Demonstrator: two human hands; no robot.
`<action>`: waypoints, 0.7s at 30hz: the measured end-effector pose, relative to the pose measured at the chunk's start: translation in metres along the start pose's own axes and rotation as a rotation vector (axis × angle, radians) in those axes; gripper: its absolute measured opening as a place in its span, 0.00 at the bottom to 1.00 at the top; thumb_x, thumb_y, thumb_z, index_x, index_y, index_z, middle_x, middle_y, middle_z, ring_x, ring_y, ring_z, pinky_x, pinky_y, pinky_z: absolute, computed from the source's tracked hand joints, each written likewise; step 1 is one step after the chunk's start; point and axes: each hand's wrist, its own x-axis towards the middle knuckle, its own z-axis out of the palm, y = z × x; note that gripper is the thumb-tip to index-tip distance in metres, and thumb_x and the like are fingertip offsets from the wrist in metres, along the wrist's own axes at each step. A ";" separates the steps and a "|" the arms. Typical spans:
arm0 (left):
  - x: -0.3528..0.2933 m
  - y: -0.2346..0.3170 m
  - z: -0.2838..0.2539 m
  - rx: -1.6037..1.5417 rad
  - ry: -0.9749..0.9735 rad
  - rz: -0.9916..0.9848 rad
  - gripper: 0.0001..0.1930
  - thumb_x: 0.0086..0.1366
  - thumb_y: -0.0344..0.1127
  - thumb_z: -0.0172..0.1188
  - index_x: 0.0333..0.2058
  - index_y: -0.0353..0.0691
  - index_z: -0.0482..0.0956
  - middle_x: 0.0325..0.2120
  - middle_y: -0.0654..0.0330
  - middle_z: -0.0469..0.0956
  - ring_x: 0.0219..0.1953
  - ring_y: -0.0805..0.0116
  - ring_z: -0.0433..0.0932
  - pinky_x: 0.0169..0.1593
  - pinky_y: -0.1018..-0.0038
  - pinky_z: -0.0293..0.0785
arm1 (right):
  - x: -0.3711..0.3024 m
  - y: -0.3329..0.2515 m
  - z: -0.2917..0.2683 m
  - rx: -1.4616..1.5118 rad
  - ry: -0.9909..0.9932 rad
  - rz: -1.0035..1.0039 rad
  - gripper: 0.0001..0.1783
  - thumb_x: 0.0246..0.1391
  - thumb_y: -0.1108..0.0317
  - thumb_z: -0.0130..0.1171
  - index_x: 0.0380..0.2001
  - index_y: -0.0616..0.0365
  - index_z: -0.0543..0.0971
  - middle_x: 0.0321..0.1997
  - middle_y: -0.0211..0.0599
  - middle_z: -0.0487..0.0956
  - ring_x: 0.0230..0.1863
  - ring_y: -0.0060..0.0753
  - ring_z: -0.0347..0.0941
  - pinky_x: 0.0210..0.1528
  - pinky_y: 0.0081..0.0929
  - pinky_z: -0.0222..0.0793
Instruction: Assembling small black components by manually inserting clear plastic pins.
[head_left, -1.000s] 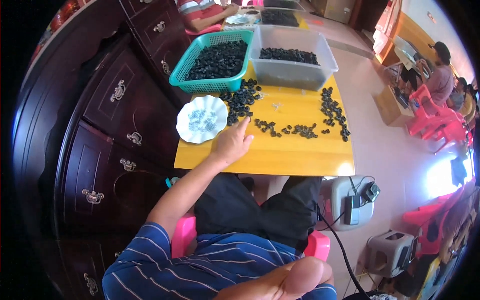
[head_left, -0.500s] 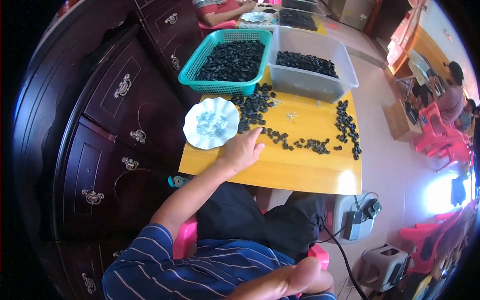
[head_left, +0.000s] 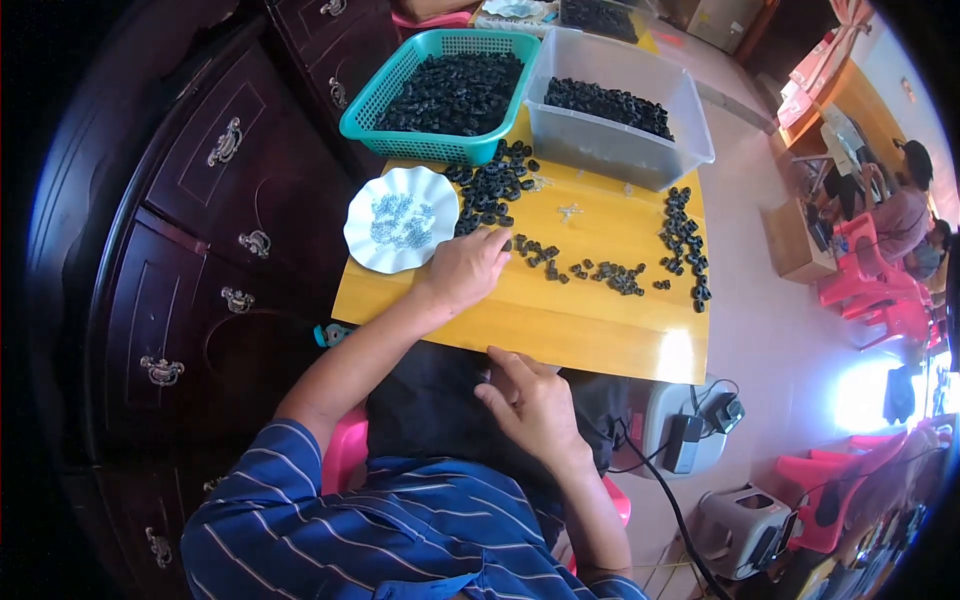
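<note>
My left hand [head_left: 466,272] is over the yellow tabletop [head_left: 590,330], its fingers bent and drawn together. A small black part [head_left: 506,246] shows right at the fingertips. Just beyond lies a loose pile of the same small black parts [head_left: 490,190]. Beside the left wrist stands a white plate with a wavy rim [head_left: 362,228], and small silvery pieces [head_left: 402,221] lie in it. My right hand [head_left: 540,405] hangs over my lap at the near table edge. Its thumb and fingers are apart, with nothing in them.
A green basket [head_left: 350,128] and a clear plastic bin [head_left: 620,150] at the far side hold many black parts. More black parts [head_left: 682,240] lie along the right edge. Dark drawers [head_left: 190,190] line the left. A cable and grey stool [head_left: 742,525] stand right.
My right hand has come up from low over my lap to the near table edge. The fingers of my left hand have curled in. The whole view has shifted slightly.
</note>
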 end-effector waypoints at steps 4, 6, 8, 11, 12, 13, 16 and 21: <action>-0.004 -0.002 0.003 0.060 -0.004 0.052 0.11 0.65 0.38 0.60 0.41 0.39 0.74 0.31 0.54 0.79 0.31 0.50 0.82 0.33 0.56 0.78 | -0.007 0.021 0.006 0.237 0.048 0.076 0.21 0.53 0.69 0.68 0.48 0.67 0.79 0.40 0.46 0.84 0.33 0.40 0.83 0.40 0.31 0.78; -0.008 -0.002 0.003 0.075 -0.044 0.073 0.10 0.65 0.38 0.59 0.40 0.39 0.74 0.31 0.54 0.79 0.31 0.49 0.82 0.33 0.56 0.78 | -0.013 0.028 0.008 0.333 0.043 0.148 0.20 0.54 0.70 0.67 0.49 0.67 0.78 0.40 0.44 0.85 0.34 0.35 0.83 0.40 0.29 0.77; -0.012 -0.001 0.003 0.088 -0.082 0.093 0.10 0.66 0.38 0.59 0.39 0.40 0.73 0.30 0.54 0.79 0.30 0.49 0.81 0.32 0.56 0.78 | -0.015 0.036 0.009 0.426 0.038 0.220 0.19 0.56 0.71 0.65 0.50 0.67 0.78 0.41 0.43 0.85 0.34 0.30 0.83 0.40 0.26 0.77; -0.017 0.002 0.001 0.071 -0.081 0.170 0.08 0.67 0.38 0.58 0.36 0.40 0.73 0.30 0.53 0.79 0.30 0.48 0.81 0.32 0.56 0.77 | -0.014 0.038 0.005 0.562 0.079 0.308 0.17 0.56 0.69 0.66 0.47 0.65 0.80 0.41 0.43 0.85 0.36 0.32 0.82 0.40 0.28 0.77; -0.019 0.005 -0.001 -0.079 -0.079 0.126 0.08 0.67 0.38 0.58 0.35 0.40 0.74 0.29 0.52 0.79 0.30 0.48 0.81 0.32 0.58 0.76 | -0.012 0.034 0.000 0.609 0.096 0.341 0.17 0.59 0.69 0.65 0.49 0.65 0.79 0.41 0.41 0.85 0.37 0.28 0.81 0.40 0.25 0.76; -0.021 0.010 -0.004 -0.232 -0.079 0.084 0.07 0.67 0.37 0.58 0.35 0.40 0.74 0.29 0.52 0.79 0.30 0.48 0.80 0.32 0.59 0.76 | -0.011 0.031 -0.003 0.654 0.117 0.376 0.17 0.61 0.68 0.63 0.50 0.65 0.78 0.41 0.39 0.84 0.38 0.25 0.80 0.40 0.23 0.75; -0.026 0.041 -0.020 -0.512 -0.100 0.126 0.05 0.67 0.33 0.60 0.34 0.38 0.76 0.26 0.52 0.78 0.29 0.53 0.80 0.31 0.65 0.74 | -0.012 0.048 0.003 0.968 0.190 0.443 0.17 0.67 0.64 0.58 0.53 0.64 0.75 0.43 0.36 0.83 0.40 0.19 0.76 0.40 0.19 0.73; -0.028 0.078 -0.034 -0.548 -0.101 0.361 0.09 0.60 0.30 0.66 0.39 0.38 0.80 0.29 0.55 0.78 0.31 0.56 0.81 0.34 0.66 0.77 | -0.009 0.050 -0.010 1.477 0.187 0.560 0.18 0.71 0.54 0.49 0.49 0.58 0.76 0.40 0.34 0.82 0.42 0.26 0.79 0.42 0.20 0.74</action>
